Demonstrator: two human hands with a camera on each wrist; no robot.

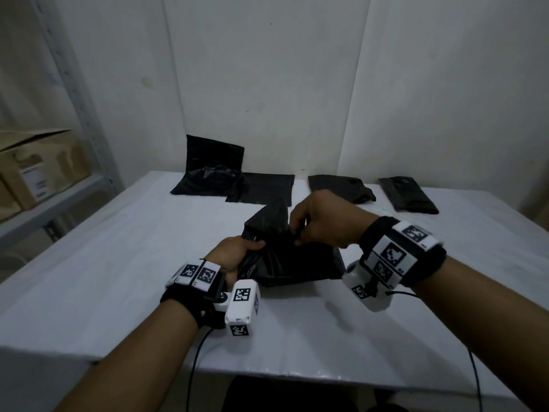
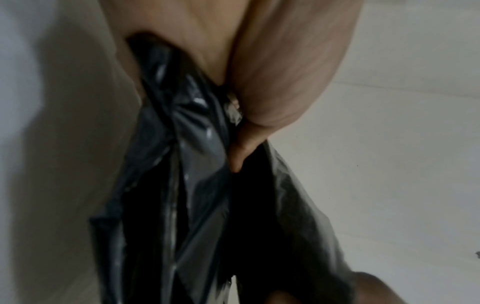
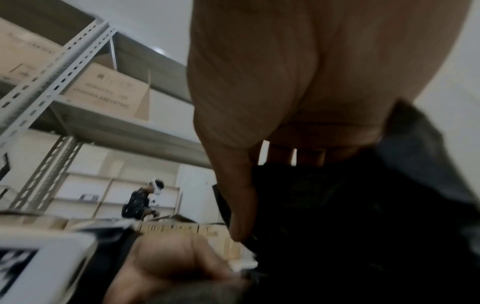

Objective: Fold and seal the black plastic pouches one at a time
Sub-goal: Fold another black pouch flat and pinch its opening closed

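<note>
You have one pouch [image 1: 285,257] near the middle of the tabletop [image 1: 118,278], partly lifted. Your left hand [image 1: 234,254] has its fingers clenched round the bunched left end; your right hand [image 1: 320,221] pinches the raised flap. The film looks thin, light, limp and slick, so it will likely slide and crumple: take it at the flap's edge and corners, not mid-sheet. Four more black pouches [image 1: 261,187] lie along the far edge, five counted in all.
</note>
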